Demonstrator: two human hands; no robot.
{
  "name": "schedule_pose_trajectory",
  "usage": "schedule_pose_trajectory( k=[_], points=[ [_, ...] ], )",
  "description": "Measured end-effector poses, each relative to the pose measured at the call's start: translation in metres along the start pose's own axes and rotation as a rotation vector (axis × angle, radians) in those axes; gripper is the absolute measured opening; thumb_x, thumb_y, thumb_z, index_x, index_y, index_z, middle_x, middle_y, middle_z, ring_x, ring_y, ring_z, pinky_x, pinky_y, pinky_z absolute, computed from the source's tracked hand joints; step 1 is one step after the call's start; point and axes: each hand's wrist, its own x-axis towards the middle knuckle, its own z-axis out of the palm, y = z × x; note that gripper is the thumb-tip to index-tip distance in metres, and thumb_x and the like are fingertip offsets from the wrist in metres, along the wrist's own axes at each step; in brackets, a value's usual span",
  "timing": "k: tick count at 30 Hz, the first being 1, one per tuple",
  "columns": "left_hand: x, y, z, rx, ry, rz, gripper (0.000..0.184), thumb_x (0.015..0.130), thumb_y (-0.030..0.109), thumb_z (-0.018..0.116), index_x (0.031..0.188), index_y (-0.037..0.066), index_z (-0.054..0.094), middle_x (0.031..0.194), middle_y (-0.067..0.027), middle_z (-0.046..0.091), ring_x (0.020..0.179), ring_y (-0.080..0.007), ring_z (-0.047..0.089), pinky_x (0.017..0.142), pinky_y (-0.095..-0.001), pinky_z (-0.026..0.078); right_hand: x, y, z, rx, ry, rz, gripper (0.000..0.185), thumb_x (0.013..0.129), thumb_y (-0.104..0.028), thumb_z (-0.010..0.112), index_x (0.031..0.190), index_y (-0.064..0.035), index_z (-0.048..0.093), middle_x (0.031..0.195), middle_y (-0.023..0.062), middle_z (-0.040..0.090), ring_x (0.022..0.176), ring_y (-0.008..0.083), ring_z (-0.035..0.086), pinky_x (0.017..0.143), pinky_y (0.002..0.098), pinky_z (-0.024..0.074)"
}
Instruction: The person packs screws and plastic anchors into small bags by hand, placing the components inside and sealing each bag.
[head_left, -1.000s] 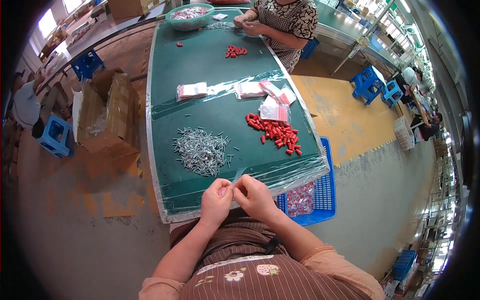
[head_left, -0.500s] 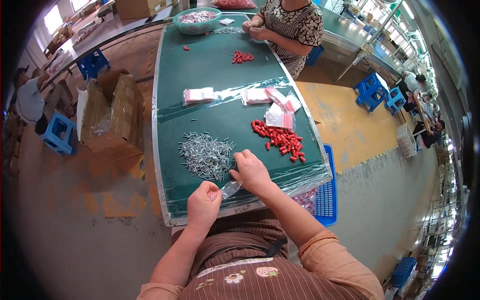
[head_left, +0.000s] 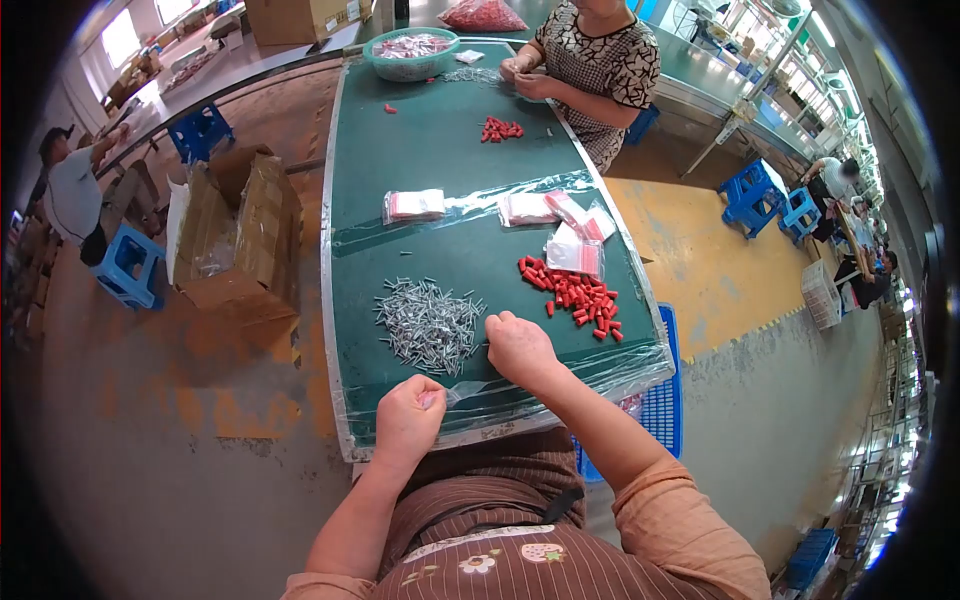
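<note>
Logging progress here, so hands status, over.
Left hand: holding clear bag. Right hand: beside screw pile, grip hidden. Red caps beyond, not in the way.

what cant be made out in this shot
Head view: what the right hand may hold, hidden by the hand itself.
Head view: any contents of the clear plastic, partly covered by the left hand.
Head view: much of the blue basket, hidden by the right forearm and table.
Head view: what the co-worker's hands may hold, too small.

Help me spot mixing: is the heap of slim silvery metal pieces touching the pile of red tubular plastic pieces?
Apart: the head view shows bare green tabletop between heap and pile.
</note>
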Motion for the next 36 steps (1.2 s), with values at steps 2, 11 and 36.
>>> schedule_pose_trajectory(
  k=[2, 11, 36],
  points=[
    [0.0, 0.001, 0.001, 0.001, -0.01, -0.021, 0.01, 0.083, 0.01, 0.071, 0.083, 0.001, 0.068, 0.068, -0.0057, 0.063, 0.063, -0.0086, 0.055, 0.062, -0.027, 0.047, 0.001, 0.001, 0.0, 0.033, 0.012, 0.016, 0.008, 0.08, -0.004, 0.057, 0.088, -0.0014, 0.059, 0.091, 0.0198, 0.063, 0.084, 0.0382, 0.066, 0.075, 0.0458, 0.0552],
    [-0.001, 0.001, 0.002, -0.116, -0.039, -0.108, 0.012, 0.085, 0.011, 0.071, 0.084, 0.0, 0.066, 0.067, -0.0008, 0.06, 0.064, -0.0056, 0.051, 0.061, -0.0247, 0.045, 0.0, 0.032, -0.018, 0.403, -0.02, 0.132, 0.019, 0.079, -0.011, 0.062, 0.094, -0.0014, 0.068, 0.093, 0.0204, 0.066, 0.091, 0.0369, 0.064, 0.083, 0.0438, 0.0506],
    [0.009, 0.009, -0.012, -0.1, -0.004, -0.18, 0.012, 0.085, 0.011, 0.07, 0.083, 0.0, 0.066, 0.067, -0.0019, 0.06, 0.063, -0.007, 0.051, 0.061, -0.0263, 0.045, -0.017, 0.013, 0.001, 0.277, 0.017, -0.193, 0.008, 0.083, -0.009, 0.058, 0.088, -0.0055, 0.064, 0.09, 0.0167, 0.062, 0.084, 0.0386, 0.063, 0.077, 0.0467, 0.0522]
  ],
)
